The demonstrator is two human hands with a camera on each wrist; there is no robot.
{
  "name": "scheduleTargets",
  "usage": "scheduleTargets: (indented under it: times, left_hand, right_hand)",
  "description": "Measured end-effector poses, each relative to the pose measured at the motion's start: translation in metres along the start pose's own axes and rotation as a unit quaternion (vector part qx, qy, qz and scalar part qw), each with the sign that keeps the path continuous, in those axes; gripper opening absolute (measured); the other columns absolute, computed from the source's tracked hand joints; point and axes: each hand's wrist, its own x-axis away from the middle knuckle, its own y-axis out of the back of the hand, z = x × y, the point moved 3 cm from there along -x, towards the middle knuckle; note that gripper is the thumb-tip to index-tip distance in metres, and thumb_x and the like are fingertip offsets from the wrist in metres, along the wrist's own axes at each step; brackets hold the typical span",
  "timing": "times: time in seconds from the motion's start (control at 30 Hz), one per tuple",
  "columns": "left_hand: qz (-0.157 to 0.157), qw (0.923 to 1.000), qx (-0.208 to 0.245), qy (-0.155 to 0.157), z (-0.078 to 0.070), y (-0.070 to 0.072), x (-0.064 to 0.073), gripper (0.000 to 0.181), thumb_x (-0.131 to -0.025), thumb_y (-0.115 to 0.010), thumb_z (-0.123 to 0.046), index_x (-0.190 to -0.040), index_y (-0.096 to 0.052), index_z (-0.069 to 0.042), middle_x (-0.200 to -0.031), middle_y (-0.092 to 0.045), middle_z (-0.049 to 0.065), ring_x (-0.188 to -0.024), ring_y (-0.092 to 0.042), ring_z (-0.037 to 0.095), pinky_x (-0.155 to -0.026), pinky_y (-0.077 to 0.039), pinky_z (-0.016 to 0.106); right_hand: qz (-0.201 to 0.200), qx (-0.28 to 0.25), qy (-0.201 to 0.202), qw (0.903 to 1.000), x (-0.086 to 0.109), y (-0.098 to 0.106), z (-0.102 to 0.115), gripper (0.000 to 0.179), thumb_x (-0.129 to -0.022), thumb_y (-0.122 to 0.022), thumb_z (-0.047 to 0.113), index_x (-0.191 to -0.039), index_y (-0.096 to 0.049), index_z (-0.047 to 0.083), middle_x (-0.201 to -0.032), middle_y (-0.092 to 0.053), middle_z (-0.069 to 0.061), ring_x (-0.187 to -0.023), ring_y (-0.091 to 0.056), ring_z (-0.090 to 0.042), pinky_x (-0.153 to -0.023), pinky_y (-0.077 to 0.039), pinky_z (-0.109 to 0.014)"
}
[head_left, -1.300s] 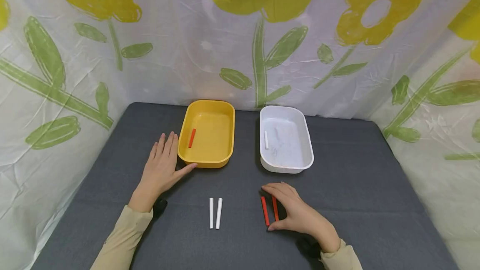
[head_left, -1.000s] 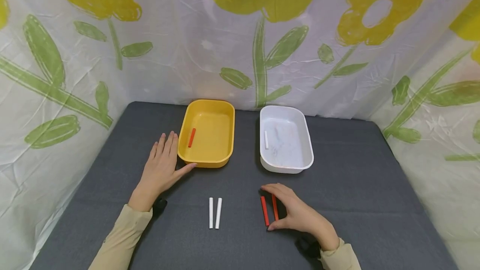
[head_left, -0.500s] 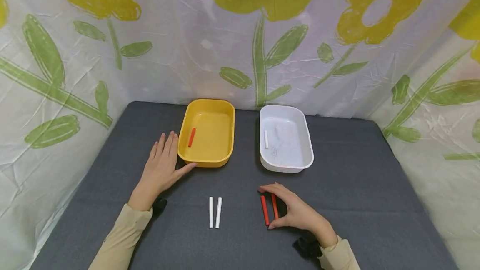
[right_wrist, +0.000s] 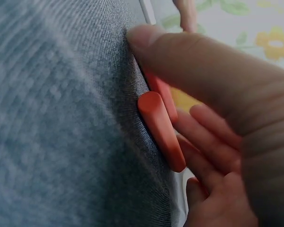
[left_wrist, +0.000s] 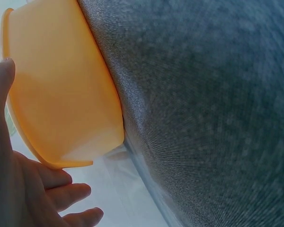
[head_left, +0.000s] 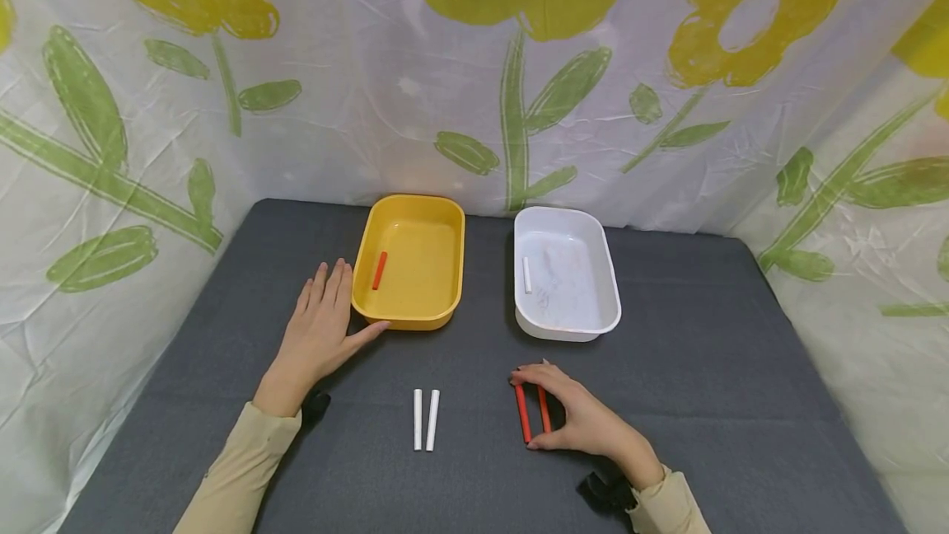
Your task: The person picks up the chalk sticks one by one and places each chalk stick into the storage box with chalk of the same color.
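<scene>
The hands [head_left: 315, 336] [head_left: 589, 419] touch a yellow tub [head_left: 420, 270] and red stick [head_left: 523, 414]

Landmark: tray 1 [head_left: 415, 270], on table [head_left: 474, 484]; stick 1 [head_left: 380, 270] inside. At its front-left corner: left hand [head_left: 317, 328]. Right: tray 2 [head_left: 582, 291] with stick 2 [head_left: 527, 275] inside. Before: stick 3 [head_left: 418, 420], stick 4 [head_left: 433, 420]. Before-right: stick 5 [head_left: 523, 414], stick 6 [head_left: 544, 410], right hand [head_left: 578, 417] around stick 5. Behind: curtain [head_left: 356, 105].

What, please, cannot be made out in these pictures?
- Head: lower end of the right red stick, covered by the right hand.
- Head: left sleeve, cut off by the bottom edge.
- Left wrist: inside of the yellow tray, hidden by its wall.
- Right wrist: near end of the left red stick, behind that hand.
</scene>
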Motion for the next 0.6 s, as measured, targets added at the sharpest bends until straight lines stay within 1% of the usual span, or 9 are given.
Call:
scheduleTargets:
  times: [0.13, 0.2, 0.33, 0.37, 0.4, 0.47, 0.53, 0.6]
  left_hand:
    - [0.007, 1.0000, -0.001, 0.003, 0.000, -0.001, 0.000, 0.111, -0.089, -0.053, -0.072, -0.156, -0.010, 0.006, -0.162, -0.013, 0.026, -0.148, -0.008, 0.045, -0.118, -0.012, 0.059]
    - [0.009, 1.0000, -0.001, 0.003, 0.000, -0.001, 0.000, 0.112, -0.089, -0.052, -0.072, -0.156, -0.010, 0.006, -0.162, -0.013, 0.026, -0.148, -0.008, 0.044, -0.118, -0.012, 0.059]
    - [0.008, 1.0000, -0.002, 0.001, 0.000, -0.001, 0.000, 0.112, -0.089, -0.053, -0.072, -0.156, -0.010, 0.006, -0.162, -0.013, 0.026, -0.148, -0.008, 0.045, -0.118, -0.012, 0.059]
    - [0.008, 1.0000, -0.002, 0.001, 0.000, -0.001, -0.001, 0.112, -0.089, -0.053, -0.072, -0.156, -0.010, 0.006, -0.162, -0.013, 0.026, -0.148, -0.008, 0.045, -0.118, -0.012, 0.059]
    - [0.007, 1.0000, -0.001, 0.001, 0.000, -0.001, 0.000, 0.112, -0.089, -0.053, -0.072, -0.156, -0.010, 0.006, -0.161, -0.013, 0.026, -0.148, -0.008, 0.045, -0.118, -0.012, 0.059]
    - [0.007, 1.0000, 0.001, 0.002, 0.000, 0.000, 0.000, 0.112, -0.089, -0.053, -0.071, -0.156, -0.010, 0.006, -0.161, -0.013, 0.027, -0.148, -0.009, 0.045, -0.118, -0.012, 0.059]
    - [0.010, 0.9999, 0.002, 0.005, 0.000, 0.000, 0.000, 0.112, -0.089, -0.053, -0.072, -0.156, -0.009, 0.006, -0.161, -0.013, 0.027, -0.148, -0.008, 0.045, -0.118, -0.011, 0.058]
    - [0.012, 0.9999, 0.003, 0.006, -0.001, 0.001, 0.000, 0.112, -0.089, -0.052, -0.072, -0.156, -0.009, 0.007, -0.161, -0.013, 0.027, -0.148, -0.008, 0.045, -0.118, -0.011, 0.058]
  right_hand:
    - [-0.009, -0.022, 0.024, 0.9994, -0.001, 0.001, -0.001, 0.084, -0.070, -0.093, 0.025, -0.142, -0.052, 0.008, -0.141, -0.054, -0.006, -0.136, -0.043, -0.022, -0.120, -0.020, -0.030]
    - [-0.014, -0.031, 0.038, 0.9987, -0.002, 0.001, -0.001, 0.085, -0.070, -0.093, 0.024, -0.141, -0.051, 0.005, -0.139, -0.056, -0.007, -0.135, -0.044, -0.024, -0.120, -0.020, -0.030]
    - [-0.018, -0.044, 0.044, 0.9979, -0.002, 0.004, 0.002, 0.086, -0.070, -0.092, 0.022, -0.142, -0.050, 0.004, -0.138, -0.057, -0.006, -0.135, -0.044, -0.023, -0.120, -0.019, -0.029]
    - [-0.019, -0.046, 0.046, 0.9977, -0.002, 0.005, 0.004, 0.086, -0.070, -0.092, 0.022, -0.142, -0.050, 0.004, -0.138, -0.057, -0.006, -0.135, -0.045, -0.023, -0.119, -0.021, -0.029]
    - [-0.019, -0.049, 0.045, 0.9976, -0.002, 0.007, 0.005, 0.086, -0.070, -0.093, 0.021, -0.143, -0.050, 0.005, -0.138, -0.057, -0.006, -0.135, -0.045, -0.022, -0.119, -0.020, -0.030]
    - [-0.020, -0.053, 0.047, 0.9973, -0.003, 0.009, 0.008, 0.086, -0.070, -0.093, 0.020, -0.143, -0.050, 0.005, -0.138, -0.057, -0.006, -0.133, -0.046, -0.021, -0.117, -0.025, -0.028]
    - [-0.022, -0.054, 0.050, 0.9971, -0.003, 0.012, 0.011, 0.086, -0.070, -0.093, 0.020, -0.143, -0.050, 0.005, -0.138, -0.057, -0.005, -0.132, -0.046, -0.021, -0.116, -0.026, -0.027]
    - [-0.024, -0.060, 0.057, 0.9963, -0.005, 0.015, 0.015, 0.086, -0.069, -0.093, 0.016, -0.142, -0.050, 0.003, -0.137, -0.057, -0.008, -0.131, -0.047, -0.022, -0.115, -0.027, -0.026]
